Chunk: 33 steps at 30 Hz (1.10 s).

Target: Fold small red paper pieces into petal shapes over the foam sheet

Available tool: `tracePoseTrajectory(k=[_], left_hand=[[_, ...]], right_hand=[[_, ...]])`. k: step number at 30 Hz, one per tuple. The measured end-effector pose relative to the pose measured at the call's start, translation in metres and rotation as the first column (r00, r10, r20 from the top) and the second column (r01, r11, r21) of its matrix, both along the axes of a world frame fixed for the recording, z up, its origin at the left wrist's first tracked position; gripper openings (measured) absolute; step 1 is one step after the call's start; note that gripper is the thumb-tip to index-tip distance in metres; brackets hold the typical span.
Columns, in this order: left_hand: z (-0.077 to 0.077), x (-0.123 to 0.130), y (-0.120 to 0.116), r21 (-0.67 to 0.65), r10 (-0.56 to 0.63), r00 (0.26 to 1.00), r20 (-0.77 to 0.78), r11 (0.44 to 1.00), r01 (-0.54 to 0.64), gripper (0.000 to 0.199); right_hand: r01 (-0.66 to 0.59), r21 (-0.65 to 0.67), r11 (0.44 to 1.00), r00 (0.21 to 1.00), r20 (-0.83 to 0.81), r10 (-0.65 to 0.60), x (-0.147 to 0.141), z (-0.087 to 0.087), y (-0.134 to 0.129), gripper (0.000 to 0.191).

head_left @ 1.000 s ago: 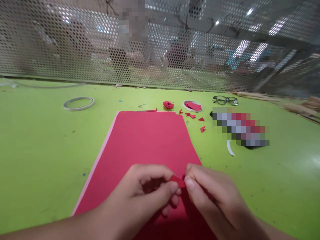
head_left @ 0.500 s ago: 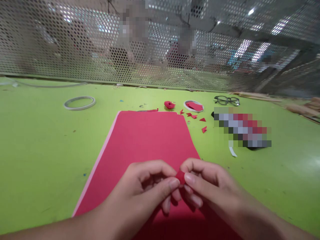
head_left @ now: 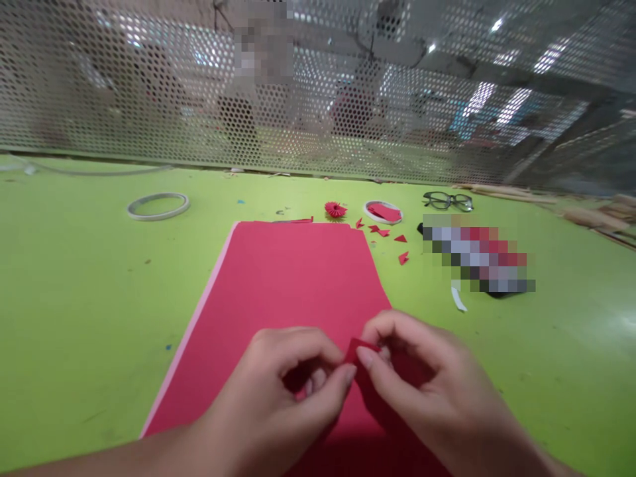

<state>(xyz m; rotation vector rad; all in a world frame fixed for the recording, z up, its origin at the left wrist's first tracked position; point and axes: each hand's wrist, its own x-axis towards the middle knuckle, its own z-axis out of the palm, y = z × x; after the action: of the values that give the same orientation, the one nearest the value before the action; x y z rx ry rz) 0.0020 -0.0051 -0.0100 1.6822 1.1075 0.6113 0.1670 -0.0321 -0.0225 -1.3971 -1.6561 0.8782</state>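
Between my two hands is a small red folded paper piece [head_left: 358, 346]. My left hand [head_left: 293, 381] pinches its left edge between thumb and fingers. My right hand [head_left: 422, 377] has thumb and forefinger closed on its right side. Both hands are above a stack of large red paper sheets [head_left: 293, 271], which has a pale edge along its left side. Past the stack's far right corner lie several small folded red paper pieces [head_left: 382, 232]. A round pleated red paper piece [head_left: 336, 210] sits just behind the stack.
A white tape ring [head_left: 383, 220] holds red paper slips. Another ring [head_left: 158, 205] lies at the left. Glasses [head_left: 448, 201], a pixelated dark-edged object [head_left: 477, 255] and a white strip [head_left: 458, 298] are on the right. A perforated metal screen [head_left: 173, 126] borders the green table [head_left: 84, 298].
The red paper piece has turned between my fingers and shows a pointed, wider shape. My right hand has shifted its grip slightly. The objects on the table lie as before.
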Motion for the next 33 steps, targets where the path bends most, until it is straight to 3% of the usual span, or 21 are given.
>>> tracePoseTrajectory(k=[3, 6, 9, 15, 21, 26, 29, 33], left_hand=[[0.001, 0.0, 0.0, 0.074, -0.035, 0.999, -0.025, 0.997, 0.037, 0.024], [0.003, -0.001, 0.0, 0.06, -0.07, 0.997, 0.027, 0.996, 0.069, 0.019], [0.005, -0.002, -0.001, -0.014, -0.08, 0.993, 0.086, 0.997, 0.082, 0.018], [0.001, -0.008, -0.002, -0.098, -0.071, 0.969, 0.237, 0.99, 0.096, 0.021], [0.001, -0.008, 0.0, -0.359, 0.107, 0.948, 0.298, 0.933, 0.008, 0.019], [0.004, -0.005, 0.004, -0.302, 0.15, 0.948, 0.28, 0.951, -0.062, 0.018], [0.004, -0.006, 0.004, -0.289, 0.172, 0.921, 0.35, 0.955, -0.069, 0.011], [0.004, -0.009, 0.001, -0.191, 0.124, 0.913, 0.389, 0.98, -0.052, 0.006]], right_hand=[[0.014, 0.173, 0.985, 0.992, 0.124, -0.036, 0.0, 0.001, -0.002, 0.015], [-0.014, 0.41, 0.912, 0.966, 0.241, -0.093, -0.001, 0.005, -0.004, 0.018], [-0.065, 0.456, 0.888, 0.939, 0.329, -0.1, -0.002, 0.008, -0.007, 0.018], [-0.106, 0.39, 0.915, 0.939, 0.342, -0.037, -0.002, 0.009, -0.009, 0.019], [-0.155, 0.33, 0.931, 0.972, 0.221, 0.084, 0.001, 0.013, -0.011, 0.02], [-0.127, 0.216, 0.968, 0.991, 0.064, 0.115, 0.0, 0.015, -0.005, 0.013], [-0.074, 0.01, 0.997, 0.988, -0.134, 0.075, 0.001, 0.017, 0.0, 0.019], [-0.081, -0.194, 0.978, 0.972, -0.234, 0.034, 0.007, 0.018, 0.003, 0.016]])
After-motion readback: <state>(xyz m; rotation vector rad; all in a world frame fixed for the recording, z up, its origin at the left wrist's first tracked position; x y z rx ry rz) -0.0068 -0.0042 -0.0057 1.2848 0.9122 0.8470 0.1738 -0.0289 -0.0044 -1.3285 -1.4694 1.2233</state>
